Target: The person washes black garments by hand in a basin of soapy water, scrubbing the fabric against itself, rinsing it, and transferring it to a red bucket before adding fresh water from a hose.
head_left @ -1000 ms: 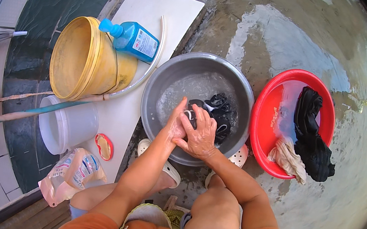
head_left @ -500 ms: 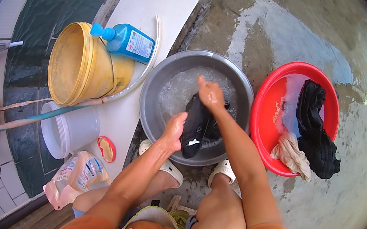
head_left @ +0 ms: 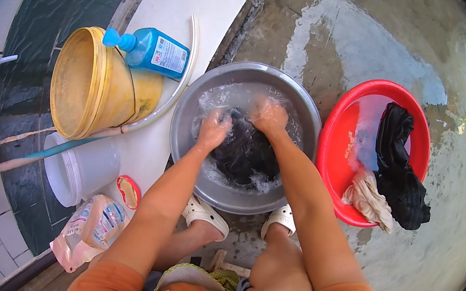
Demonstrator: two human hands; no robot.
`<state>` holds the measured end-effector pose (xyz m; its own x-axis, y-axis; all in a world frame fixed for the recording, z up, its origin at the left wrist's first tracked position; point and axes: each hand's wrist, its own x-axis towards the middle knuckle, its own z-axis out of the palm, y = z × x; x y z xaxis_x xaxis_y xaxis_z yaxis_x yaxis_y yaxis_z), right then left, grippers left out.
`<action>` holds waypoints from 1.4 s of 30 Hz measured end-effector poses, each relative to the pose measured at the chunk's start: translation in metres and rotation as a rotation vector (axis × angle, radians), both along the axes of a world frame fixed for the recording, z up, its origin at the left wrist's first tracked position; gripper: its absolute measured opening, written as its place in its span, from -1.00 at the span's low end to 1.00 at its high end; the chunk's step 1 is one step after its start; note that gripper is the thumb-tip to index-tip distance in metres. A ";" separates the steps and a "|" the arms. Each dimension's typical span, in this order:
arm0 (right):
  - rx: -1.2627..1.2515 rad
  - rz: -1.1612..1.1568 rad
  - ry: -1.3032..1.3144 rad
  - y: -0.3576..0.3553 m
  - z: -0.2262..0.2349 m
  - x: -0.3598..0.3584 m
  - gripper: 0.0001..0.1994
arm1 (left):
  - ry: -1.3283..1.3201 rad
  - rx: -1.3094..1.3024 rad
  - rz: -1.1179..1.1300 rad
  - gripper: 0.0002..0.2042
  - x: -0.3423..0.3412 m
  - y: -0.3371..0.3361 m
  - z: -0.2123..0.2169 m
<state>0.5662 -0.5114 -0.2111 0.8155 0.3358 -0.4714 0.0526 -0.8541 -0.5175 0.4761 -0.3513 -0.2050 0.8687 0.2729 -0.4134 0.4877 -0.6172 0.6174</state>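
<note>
Both my hands are down in a grey metal basin (head_left: 190,109) of foamy water. My left hand (head_left: 213,129) and my right hand (head_left: 268,116) grip a black garment (head_left: 244,153) that lies soaked in the water, one hand at each side of its far end. The right hand is blurred. To the right stands a red basin (head_left: 334,154) holding another black garment (head_left: 398,170) and a beige cloth (head_left: 368,199).
A yellow bucket (head_left: 82,84) lies on its side at left, with a blue detergent bottle (head_left: 150,52) behind it. A white tub (head_left: 82,168), a small red lid (head_left: 128,192) and a soft refill pouch (head_left: 89,231) are nearer. My feet in white clogs (head_left: 206,214) are below the basin. The ground is wet concrete.
The garment was lifted above the water half a second ago; now it is pushed down into the basin, with both hands moved forward onto it and water splashing.
</note>
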 end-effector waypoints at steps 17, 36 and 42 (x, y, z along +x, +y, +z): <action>0.544 0.064 -0.305 -0.007 0.073 -0.092 -0.33 | 0.113 -1.616 0.902 -0.65 -0.025 -0.055 0.059; -0.052 0.116 -0.229 -0.021 0.024 -0.030 -0.46 | -0.001 0.633 -0.249 -0.30 -0.047 -0.028 0.027; 0.366 -0.291 0.021 -0.014 0.003 -0.002 -0.69 | 0.309 0.392 -0.446 -0.22 0.005 -0.027 0.020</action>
